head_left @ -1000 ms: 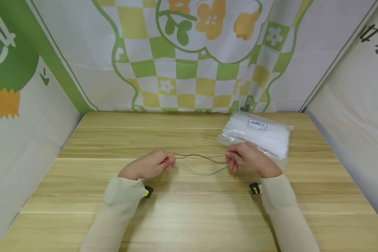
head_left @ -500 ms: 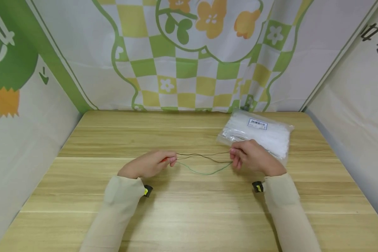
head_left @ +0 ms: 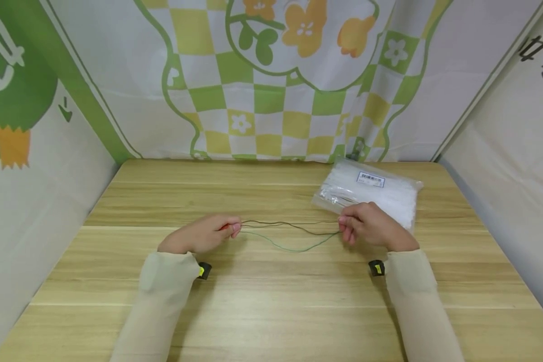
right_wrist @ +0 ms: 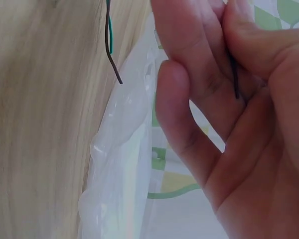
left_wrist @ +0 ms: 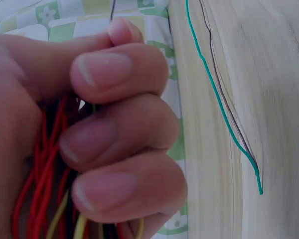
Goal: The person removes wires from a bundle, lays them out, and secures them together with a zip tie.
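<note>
My left hand (head_left: pixel 199 234) grips a bundle of wires; in the left wrist view red wires (left_wrist: pixel 42 184), with some yellow and black ones, show behind its curled fingers (left_wrist: pixel 124 129). A thin dark strand comes out at the thumb tip. Across from it, my right hand (head_left: pixel 373 226) pinches thin wire between thumb and fingers, and a short black wire end (right_wrist: pixel 234 82) pokes into its palm. Between the hands run brown wires (head_left: pixel 298 228) and a sagging green wire (head_left: pixel 294 250). Where each strand ends inside the hands is hidden.
A clear plastic bag (head_left: pixel 335 193) of white contents, with a barcode label (head_left: pixel 371 179), lies behind and under the right hand. Light wooden table (head_left: pixel 271 311) surrounds the hands. A patterned green and yellow curtain (head_left: pixel 267 100) hangs at its back edge.
The hands have drawn farther apart: the right moved to the right, and the left moved left in the last half second. Wires still span between them, the green one still sagging.
</note>
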`<state>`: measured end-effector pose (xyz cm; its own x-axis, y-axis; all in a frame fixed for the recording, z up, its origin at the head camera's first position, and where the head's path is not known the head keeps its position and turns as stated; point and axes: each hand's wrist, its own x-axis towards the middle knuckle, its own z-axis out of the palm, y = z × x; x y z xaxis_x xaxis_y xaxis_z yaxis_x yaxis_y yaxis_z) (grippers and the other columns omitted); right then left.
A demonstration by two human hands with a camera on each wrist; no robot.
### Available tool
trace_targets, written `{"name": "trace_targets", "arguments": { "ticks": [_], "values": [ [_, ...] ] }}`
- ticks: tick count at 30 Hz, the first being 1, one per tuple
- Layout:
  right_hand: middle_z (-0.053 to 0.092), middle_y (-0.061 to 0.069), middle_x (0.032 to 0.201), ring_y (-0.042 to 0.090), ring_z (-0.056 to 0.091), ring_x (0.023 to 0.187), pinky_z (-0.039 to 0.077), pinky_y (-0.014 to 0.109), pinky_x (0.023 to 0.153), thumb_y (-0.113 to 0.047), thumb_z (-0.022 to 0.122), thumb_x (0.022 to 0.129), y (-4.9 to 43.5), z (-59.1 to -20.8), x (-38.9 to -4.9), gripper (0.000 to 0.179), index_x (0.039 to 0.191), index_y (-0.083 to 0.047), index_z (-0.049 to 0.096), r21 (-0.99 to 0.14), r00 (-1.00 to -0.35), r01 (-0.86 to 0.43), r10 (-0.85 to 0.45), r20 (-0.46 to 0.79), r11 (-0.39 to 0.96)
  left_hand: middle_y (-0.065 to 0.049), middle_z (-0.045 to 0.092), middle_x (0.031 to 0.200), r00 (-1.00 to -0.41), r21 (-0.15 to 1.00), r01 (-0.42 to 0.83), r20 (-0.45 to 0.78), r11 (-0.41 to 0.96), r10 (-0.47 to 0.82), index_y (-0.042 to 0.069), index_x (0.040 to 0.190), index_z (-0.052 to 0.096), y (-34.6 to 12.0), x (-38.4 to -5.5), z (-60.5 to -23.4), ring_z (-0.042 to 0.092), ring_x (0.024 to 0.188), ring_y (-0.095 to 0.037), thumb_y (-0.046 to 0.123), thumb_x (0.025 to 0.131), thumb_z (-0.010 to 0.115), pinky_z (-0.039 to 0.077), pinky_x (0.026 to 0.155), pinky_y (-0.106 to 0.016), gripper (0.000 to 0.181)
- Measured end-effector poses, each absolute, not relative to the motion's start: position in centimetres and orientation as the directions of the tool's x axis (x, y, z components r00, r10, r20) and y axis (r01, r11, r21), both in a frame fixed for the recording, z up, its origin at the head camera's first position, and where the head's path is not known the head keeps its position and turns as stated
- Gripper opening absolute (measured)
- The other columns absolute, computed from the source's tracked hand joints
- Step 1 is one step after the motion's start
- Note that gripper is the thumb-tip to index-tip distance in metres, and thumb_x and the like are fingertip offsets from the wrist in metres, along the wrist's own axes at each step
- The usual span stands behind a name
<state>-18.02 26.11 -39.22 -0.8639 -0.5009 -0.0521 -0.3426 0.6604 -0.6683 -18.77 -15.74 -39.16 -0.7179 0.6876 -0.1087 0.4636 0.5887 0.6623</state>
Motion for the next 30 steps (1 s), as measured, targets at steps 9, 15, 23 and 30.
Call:
{"name": "trace_targets", "arguments": {
  "ticks": [9, 15, 23, 30],
  "values": [
    [0.074, 0.003, 0.072, 0.013, 0.072, 0.063, 0.062, 0.031, 0.069, -0.008, 0.057, 0.108, 26.6, -39.1, -18.0, 0.025, 0.090, 0.000, 0.072, -0.690, -0.860, -0.330, -0.506, -0.062, 0.645, 0.006, 0.039, 0.072, -0.711, 0.637, 0.487, -0.110, 0.598, 0.695, 0.005, 0.080, 0.054, -16.1, -18.7, -39.1, 0.036, 0.067, -0.008, 0.003, 0.110, 0.048, 0.034, 0.067, -0.024, 0.030],
    [0.075, 0.006, 0.075, 0.017, 0.073, 0.064, 0.063, 0.033, 0.069, -0.010, 0.063, 0.106, 26.7, -39.2, -18.1, 0.021, 0.093, 0.001, 0.075, -0.712, -0.876, -0.295, -0.479, -0.065, 0.637, 0.006, 0.043, 0.071, -0.731, 0.622, 0.469, -0.124, 0.627, 0.671, 0.005, 0.078, 0.057, -16.3, -18.6, -39.1, 0.039, 0.067, -0.009, -0.008, 0.103, 0.046, 0.035, 0.067, -0.024, 0.031],
    [0.075, 0.002, 0.072, 0.018, 0.073, 0.064, 0.061, 0.029, 0.068, -0.012, 0.060, 0.108, 26.9, -39.2, -18.2, 0.025, 0.091, -0.001, 0.074, -0.686, -0.887, -0.293, -0.457, -0.066, 0.666, 0.007, 0.043, 0.067, -0.767, 0.545, 0.479, -0.121, 0.688, 0.630, 0.013, 0.074, 0.061, -17.0, -18.7, -39.2, 0.041, 0.065, -0.010, -0.010, 0.094, 0.045, 0.037, 0.068, -0.026, 0.034],
    [0.069, -0.005, 0.064, 0.011, 0.067, 0.058, 0.056, 0.024, 0.067, -0.012, 0.059, 0.108, 27.0, -39.7, -18.4, 0.027, 0.086, -0.006, 0.073, -0.627, -0.875, -0.339, -0.480, -0.065, 0.701, 0.011, 0.043, 0.063, -0.776, 0.471, 0.538, -0.046, 0.699, 0.629, 0.019, 0.068, 0.056, -17.0, -18.7, -39.3, 0.039, 0.062, -0.007, -0.012, 0.088, 0.043, 0.036, 0.067, -0.025, 0.039]
  ]
}}
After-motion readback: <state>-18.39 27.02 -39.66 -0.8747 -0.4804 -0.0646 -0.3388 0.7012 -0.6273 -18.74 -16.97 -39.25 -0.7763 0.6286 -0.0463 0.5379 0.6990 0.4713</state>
